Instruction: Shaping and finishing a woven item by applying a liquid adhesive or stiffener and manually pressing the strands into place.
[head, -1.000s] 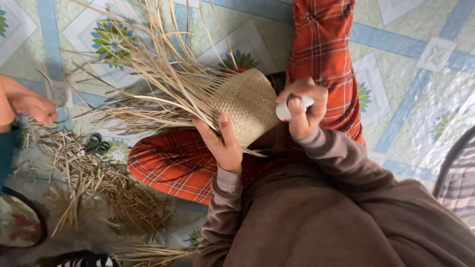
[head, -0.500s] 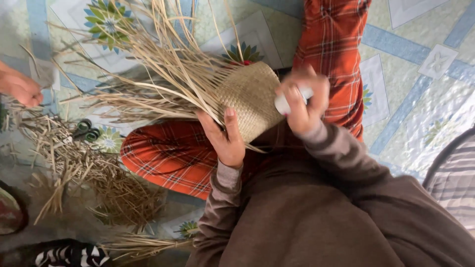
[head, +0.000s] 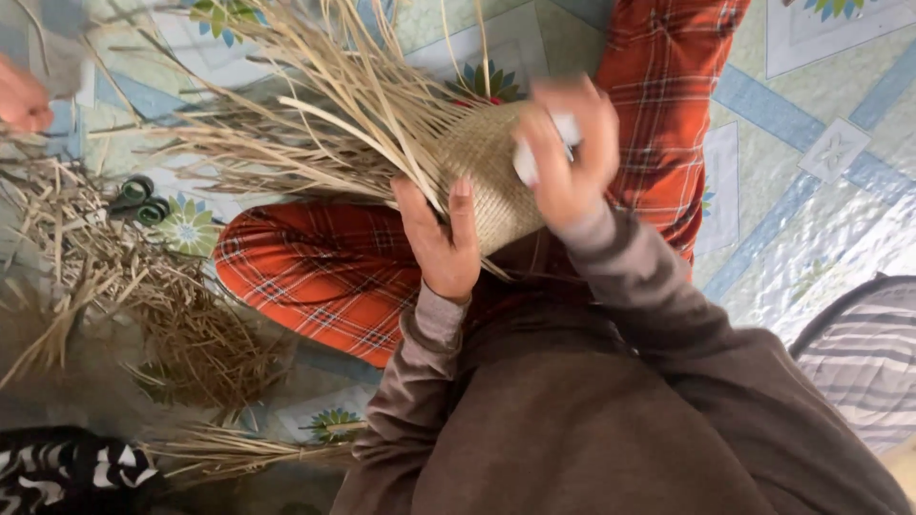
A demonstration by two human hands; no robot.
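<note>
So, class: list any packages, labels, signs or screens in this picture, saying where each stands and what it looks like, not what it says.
None in view: no package, label, sign or screen.
The right hand holds a small white object, too blurred to identify, against the woven straw piece.

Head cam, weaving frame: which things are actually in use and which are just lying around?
In use:
- woven straw piece, loose strands fanning out at upper left
- left hand, gripping its lower edge
- right hand, blurred, closed around a small white object

Lying about:
- scissors on the floor mat
- straw scraps
- another person's hand, far left
</note>
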